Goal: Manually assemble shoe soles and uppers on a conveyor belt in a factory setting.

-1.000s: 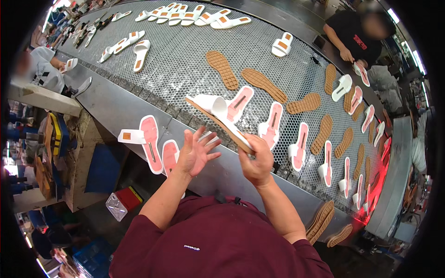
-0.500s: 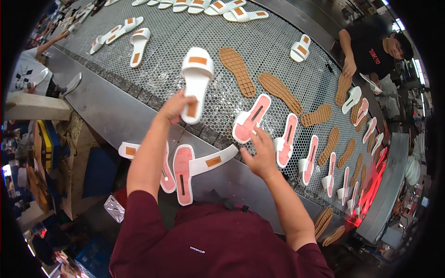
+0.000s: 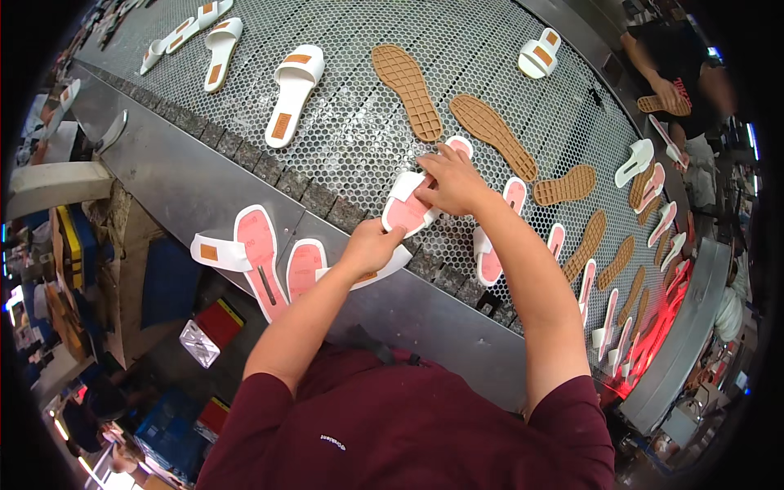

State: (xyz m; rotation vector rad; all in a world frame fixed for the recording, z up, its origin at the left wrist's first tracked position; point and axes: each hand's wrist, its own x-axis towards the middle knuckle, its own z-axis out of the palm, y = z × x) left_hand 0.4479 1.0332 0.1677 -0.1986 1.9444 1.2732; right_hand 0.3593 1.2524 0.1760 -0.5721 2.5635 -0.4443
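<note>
"Grey metal edging (image 3: 196,175) borders the near side of the mesh surface (image 3: 343,122). What lies on it?"

"Two pink-faced slippers, one on the left (image 3: 257,237), its neighbour (image 3: 304,265) just beside it."

"And beyond them?"

"At the near part of the mesh is the slipper in hand (image 3: 403,214), pink face up, with a white strap (image 3: 408,185) across it. The left hand (image 3: 372,247) is nearly closed on its near end, thumb on top, the other fingers hidden. The right hand (image 3: 453,180) is half curled over the far part; I can't tell whether it grips or only touches."

"Which step is that?"

"Taking hold or positioning, I'd judge. The next move seems to call for a secure hold at both ends, keeping the strap unbent."

"Farther off?"

"Brown gridded soles (image 3: 408,94), a white slipper (image 3: 298,86) to their left, and, far right, a co-worker's hand (image 3: 665,94) on another sole (image 3: 649,104)."
</note>
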